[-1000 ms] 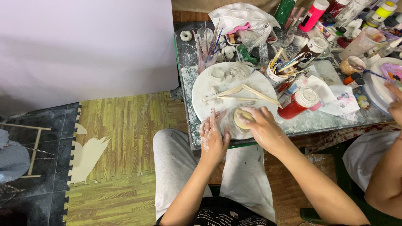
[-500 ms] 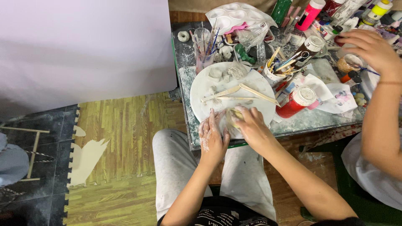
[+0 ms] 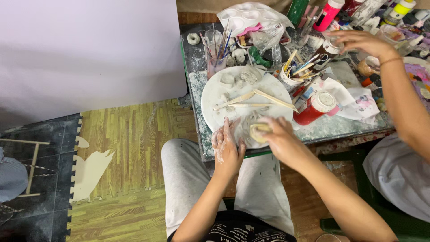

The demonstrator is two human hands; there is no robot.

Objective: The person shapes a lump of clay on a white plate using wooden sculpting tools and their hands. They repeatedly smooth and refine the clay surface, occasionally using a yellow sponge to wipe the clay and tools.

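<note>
Head view | left hand (image 3: 227,150) lay open and flat, clay-smeared, on the near rim of the round white board (image 3: 215,96) | right hand (image 3: 274,136) curled around a pale clay lump (image 3: 259,131) at the board's near edge | wooden sticks (image 3: 255,97) lay farther back | red paint bottle (image 3: 316,107) to the right | another person's hand (image 3: 363,42) reached over the far right clutter

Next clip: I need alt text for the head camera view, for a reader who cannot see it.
Seen from above, a seated person's right hand presses a pale clay lump on a white round board, while the clay-dusted left hand rests at the board's near edge. Wooden modelling sticks lie across the board beside a red paint jar. Another person's hand reaches over the cluttered table from the right.
</note>
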